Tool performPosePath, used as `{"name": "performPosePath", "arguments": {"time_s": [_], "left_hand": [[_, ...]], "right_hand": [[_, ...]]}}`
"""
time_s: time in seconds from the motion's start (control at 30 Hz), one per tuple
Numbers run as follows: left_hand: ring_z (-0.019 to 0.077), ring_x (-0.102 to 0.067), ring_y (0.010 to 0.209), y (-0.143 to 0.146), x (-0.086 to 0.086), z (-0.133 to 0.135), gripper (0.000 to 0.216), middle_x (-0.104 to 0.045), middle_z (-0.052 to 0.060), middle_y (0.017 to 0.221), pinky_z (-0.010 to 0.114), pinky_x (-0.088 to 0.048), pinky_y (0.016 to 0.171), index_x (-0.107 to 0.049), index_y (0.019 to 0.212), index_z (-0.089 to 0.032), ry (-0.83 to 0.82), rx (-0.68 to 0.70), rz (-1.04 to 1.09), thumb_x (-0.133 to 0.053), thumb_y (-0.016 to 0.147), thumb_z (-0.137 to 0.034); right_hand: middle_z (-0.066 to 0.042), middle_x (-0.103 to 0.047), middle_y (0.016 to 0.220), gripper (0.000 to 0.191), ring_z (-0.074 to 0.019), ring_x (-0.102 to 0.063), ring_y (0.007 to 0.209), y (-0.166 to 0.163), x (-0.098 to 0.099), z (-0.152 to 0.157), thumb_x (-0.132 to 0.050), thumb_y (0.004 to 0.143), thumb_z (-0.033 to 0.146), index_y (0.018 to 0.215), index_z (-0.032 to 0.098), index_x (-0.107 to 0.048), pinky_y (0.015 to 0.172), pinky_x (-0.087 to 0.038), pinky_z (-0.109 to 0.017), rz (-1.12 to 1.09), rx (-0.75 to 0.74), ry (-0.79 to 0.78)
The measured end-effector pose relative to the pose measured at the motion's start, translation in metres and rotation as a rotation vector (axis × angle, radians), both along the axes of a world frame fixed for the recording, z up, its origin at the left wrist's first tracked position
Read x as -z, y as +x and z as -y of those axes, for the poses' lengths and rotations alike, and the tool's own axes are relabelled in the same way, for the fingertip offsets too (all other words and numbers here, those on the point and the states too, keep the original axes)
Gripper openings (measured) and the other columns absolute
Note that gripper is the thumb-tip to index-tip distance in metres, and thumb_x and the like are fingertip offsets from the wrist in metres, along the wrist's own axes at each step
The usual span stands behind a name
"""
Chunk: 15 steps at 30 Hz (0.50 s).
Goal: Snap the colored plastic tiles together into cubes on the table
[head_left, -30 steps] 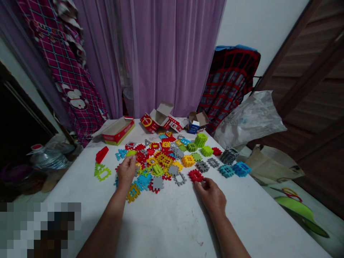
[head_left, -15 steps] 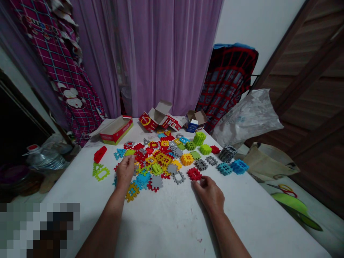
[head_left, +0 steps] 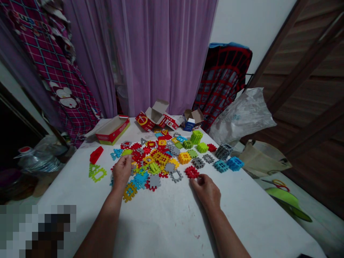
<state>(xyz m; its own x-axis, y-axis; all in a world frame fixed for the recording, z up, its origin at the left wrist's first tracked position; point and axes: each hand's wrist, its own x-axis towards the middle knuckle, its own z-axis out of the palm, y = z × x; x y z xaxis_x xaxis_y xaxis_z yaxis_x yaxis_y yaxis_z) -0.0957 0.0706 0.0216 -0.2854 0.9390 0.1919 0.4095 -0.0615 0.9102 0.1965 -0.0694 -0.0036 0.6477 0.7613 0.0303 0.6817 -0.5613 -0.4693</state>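
Note:
A loose heap of toothed plastic building tiles in red, yellow, blue, grey and green covers the table's middle. My left hand hovers at the heap's left side, fingers pinched together beside a lime tile; anything between the fingertips is hidden. To the right, my right hand is curled, thumb and forefinger at the near right corner of a small stack of red tiles. A grey frame tile lies just left of that stack.
Sorted stacks stand on the right: yellow, lime, dark grey and blue. Open cardboard boxes line the far edge. Green frame tiles and a red piece lie at the left.
The whole view has shifted slightly left. Relative to the tiles, both hands stay nearly where they were, the right one still at the red stack.

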Motion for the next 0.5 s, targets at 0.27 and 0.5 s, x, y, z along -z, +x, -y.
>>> {"name": "performPosePath", "arguments": {"time_s": [0.27, 0.5], "left_hand": [[0.0167, -0.061, 0.056, 0.001, -0.0001, 0.0001, 0.043, -0.066, 0.0, 0.066, 0.027, -0.047, 0.054, -0.068, 0.088, -0.019, -0.004, 0.004, 0.039, -0.048, 0.076, -0.056], [0.0154, -0.059, 0.054, -0.0086, -0.0001, -0.0031, 0.044, -0.068, 0.0, 0.069, 0.025, -0.046, 0.052, -0.069, 0.091, -0.019, 0.016, -0.019, 0.04, -0.049, 0.076, -0.055]], "right_hand": [[-0.002, -0.069, 0.093, 0.042, -0.0199, -0.063, 0.084, -0.0017, -0.0023, 0.0003, -0.053, 0.079, 0.054, 0.105, 0.023, -0.066, 0.066, -0.041, -0.028, 0.002, 0.007, 0.001], [-0.004, -0.069, 0.08, 0.047, -0.0202, -0.063, 0.074, 0.0048, 0.0049, 0.0007, -0.055, 0.074, 0.06, 0.094, 0.02, -0.068, 0.065, -0.042, -0.029, -0.119, 0.039, 0.204]]}}
